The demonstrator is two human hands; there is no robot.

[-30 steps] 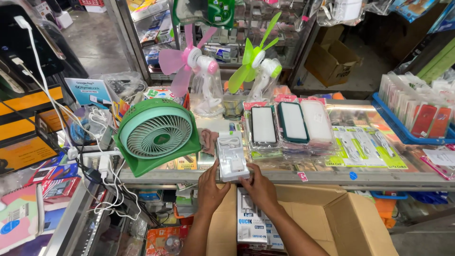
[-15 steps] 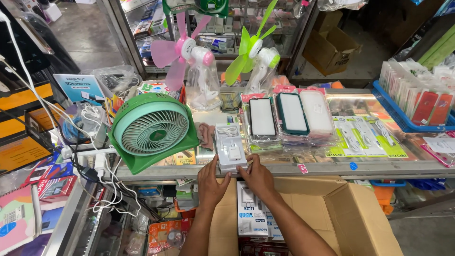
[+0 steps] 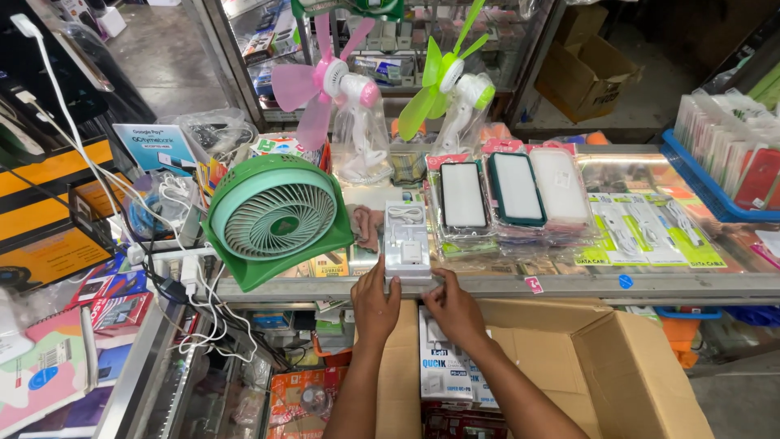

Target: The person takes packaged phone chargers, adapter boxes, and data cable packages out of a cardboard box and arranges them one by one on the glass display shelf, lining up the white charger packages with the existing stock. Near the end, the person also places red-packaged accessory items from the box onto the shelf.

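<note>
Closest to you there's an open cardboard box (image 3: 601, 382) under the table (image 3: 569, 284) edge. Your left hand (image 3: 375, 305) and right hand (image 3: 455, 307) sit at that edge, fingers curled against the near end of a clear charger pack (image 3: 406, 240), which lies flat on the table. Just left stands a green fan (image 3: 272, 219), phone cases (image 3: 512, 191) to the right, and clip fans (image 3: 341, 81) behind.

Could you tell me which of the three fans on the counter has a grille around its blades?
The green box fan, nearest the left hand. The pink fan and the lime fan behind it have bare blades.
</note>
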